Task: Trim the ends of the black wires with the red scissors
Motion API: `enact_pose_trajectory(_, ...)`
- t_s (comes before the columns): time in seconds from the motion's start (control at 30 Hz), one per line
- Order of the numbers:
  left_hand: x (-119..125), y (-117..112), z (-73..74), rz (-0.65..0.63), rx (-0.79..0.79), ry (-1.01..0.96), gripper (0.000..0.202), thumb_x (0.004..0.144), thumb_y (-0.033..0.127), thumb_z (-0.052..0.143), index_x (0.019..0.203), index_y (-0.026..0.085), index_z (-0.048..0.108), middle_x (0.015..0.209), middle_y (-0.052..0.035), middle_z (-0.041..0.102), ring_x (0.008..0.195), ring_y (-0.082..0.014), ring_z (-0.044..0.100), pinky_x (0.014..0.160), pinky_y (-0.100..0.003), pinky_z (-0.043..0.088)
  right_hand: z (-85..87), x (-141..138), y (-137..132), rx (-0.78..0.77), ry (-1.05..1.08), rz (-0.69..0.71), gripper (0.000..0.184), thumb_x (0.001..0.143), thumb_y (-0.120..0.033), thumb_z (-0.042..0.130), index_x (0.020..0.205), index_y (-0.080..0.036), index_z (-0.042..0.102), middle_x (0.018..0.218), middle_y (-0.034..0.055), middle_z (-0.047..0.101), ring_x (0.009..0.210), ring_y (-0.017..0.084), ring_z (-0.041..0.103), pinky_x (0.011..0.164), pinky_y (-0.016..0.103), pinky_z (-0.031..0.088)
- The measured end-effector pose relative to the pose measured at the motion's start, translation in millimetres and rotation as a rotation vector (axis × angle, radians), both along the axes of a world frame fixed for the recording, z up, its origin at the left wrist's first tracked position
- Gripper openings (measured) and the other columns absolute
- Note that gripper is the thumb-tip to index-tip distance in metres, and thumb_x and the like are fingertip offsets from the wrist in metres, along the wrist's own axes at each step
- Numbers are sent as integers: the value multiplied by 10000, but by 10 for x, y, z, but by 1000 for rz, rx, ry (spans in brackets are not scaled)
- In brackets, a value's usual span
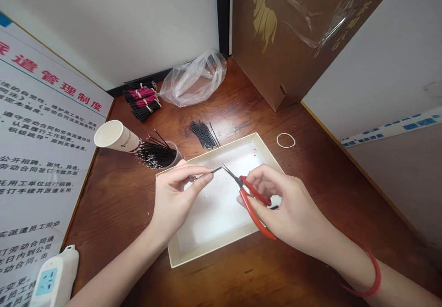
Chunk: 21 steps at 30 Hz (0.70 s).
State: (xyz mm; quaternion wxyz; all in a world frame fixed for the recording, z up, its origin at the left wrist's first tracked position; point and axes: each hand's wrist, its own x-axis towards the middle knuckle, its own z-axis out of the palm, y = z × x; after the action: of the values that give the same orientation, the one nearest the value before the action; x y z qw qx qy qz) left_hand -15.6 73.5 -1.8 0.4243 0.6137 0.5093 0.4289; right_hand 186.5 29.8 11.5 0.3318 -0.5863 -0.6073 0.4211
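Note:
Between thumb and forefinger, my left hand (179, 192) pinches a short black wire (216, 170) whose end points right. My right hand (281, 203) is closed around the red handles of a pair of pliers (249, 201). Their thin dark jaws look slightly parted, with the tips close to the wire's end; I cannot tell whether they touch. Both hands are above a shallow white box (203, 238) with tiny scraps on its floor. Behind my left hand, a clear cup (177, 153) holds many black wires (155, 153).
A paper cup (115, 136) lies tilted beside the clear cup. Loose black wires (203, 135) lie behind the box, a rubber band (286, 140) to its right. Farther back are banded wire bundles (143, 102), a plastic bag (195, 79) and a brown carton (276, 35). A power strip (55, 277) stands front left.

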Motion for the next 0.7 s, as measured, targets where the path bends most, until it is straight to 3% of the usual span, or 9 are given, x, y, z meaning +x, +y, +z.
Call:
enact_pose_trajectory(0.37, 6, -2, 9, -9, -29, -35, 138, 754, 160, 790, 765, 295, 817, 712, 16, 754, 656, -138, 552, 610, -289, 411, 4, -3, 15, 13, 0, 0, 132, 823, -268, 636, 766, -173, 565, 590, -54, 543, 512, 33, 464, 491, 142, 416)
enact_pose_trajectory(0.7, 21, 4, 25, -8, -34, -46, 131, 746, 155, 792, 752, 284, 816, 695, 3, 748, 642, -146, 535, 602, -298, 400, 23, -4, 11, -74, 14, -9, 140, 825, -272, 645, 753, -174, 576, 620, -32, 610, 523, 47, 495, 490, 163, 414)
